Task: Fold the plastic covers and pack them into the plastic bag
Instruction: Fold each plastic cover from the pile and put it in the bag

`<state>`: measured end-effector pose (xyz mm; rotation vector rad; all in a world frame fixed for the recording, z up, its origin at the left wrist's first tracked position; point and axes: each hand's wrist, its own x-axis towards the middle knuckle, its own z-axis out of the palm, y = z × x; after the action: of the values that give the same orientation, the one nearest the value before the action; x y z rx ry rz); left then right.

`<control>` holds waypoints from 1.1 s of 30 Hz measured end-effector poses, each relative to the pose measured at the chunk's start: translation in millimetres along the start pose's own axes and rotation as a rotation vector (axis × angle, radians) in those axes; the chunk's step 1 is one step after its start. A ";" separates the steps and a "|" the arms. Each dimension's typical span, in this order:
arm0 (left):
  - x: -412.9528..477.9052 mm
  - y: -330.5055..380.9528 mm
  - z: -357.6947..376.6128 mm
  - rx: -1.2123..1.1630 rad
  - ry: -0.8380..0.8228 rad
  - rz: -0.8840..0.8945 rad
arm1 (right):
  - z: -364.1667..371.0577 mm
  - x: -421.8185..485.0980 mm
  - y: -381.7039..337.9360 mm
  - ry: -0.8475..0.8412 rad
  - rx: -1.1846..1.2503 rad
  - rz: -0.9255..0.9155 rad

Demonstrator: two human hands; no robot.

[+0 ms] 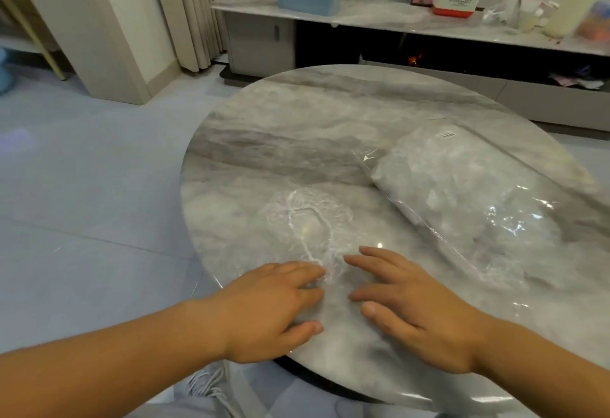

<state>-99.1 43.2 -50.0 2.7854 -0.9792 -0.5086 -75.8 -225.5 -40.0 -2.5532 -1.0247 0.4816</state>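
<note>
One clear plastic cover (pixel 308 229) lies spread flat on the round marble table (pixel 264 140), its gathered elastic rim showing as a white wavy loop. The near edge of the cover sits between the two hands. The left hand (pixel 277 308) rests palm down with fingers loosely spread, fingertips touching the cover's near edge; the right hand (pixel 409 305) lies beside it, also palm down with fingers apart, and whether its fingertips touch the film cannot be told. Neither hand pinches anything.

The plastic bag (pixel 478 199) lies to the right on the table, well apart from the cover, already bulging with crumpled film. Its opening is not clearly visible.

Likely faults from this state:

- Slip — the film is thin and the marble glossy, so a flat-handed fold may drag the whole cover instead of creasing it
- Spring-back — the elastic rim probably pulls the fold open once pressure is released
- Misread edges — the transparent film nearly vanishes against the marble pattern, so a grasp may close on nothing
- Packing resistance — the bag looks full; forcing another cover in may push out those already inside
</note>
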 end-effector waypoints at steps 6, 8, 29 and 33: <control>-11.8 -8.3 4.6 -0.030 0.090 -0.027 | 13.3 11.3 1.4 -0.043 -0.137 0.010; -11.5 -11.4 4.3 0.000 0.150 -0.006 | 13.7 13.0 1.3 -0.021 -0.133 0.022; 10.1 -11.9 -9.8 -0.723 0.178 -0.135 | 2.7 -6.6 -1.7 0.099 0.337 0.044; 22.9 -10.0 -11.7 -0.925 0.266 -0.270 | 6.3 -0.8 0.9 0.158 0.486 0.209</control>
<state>-72.3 36.9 -47.6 2.0489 -0.1977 -0.4470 -78.5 -225.4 -45.8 -2.2209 -0.5087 0.5022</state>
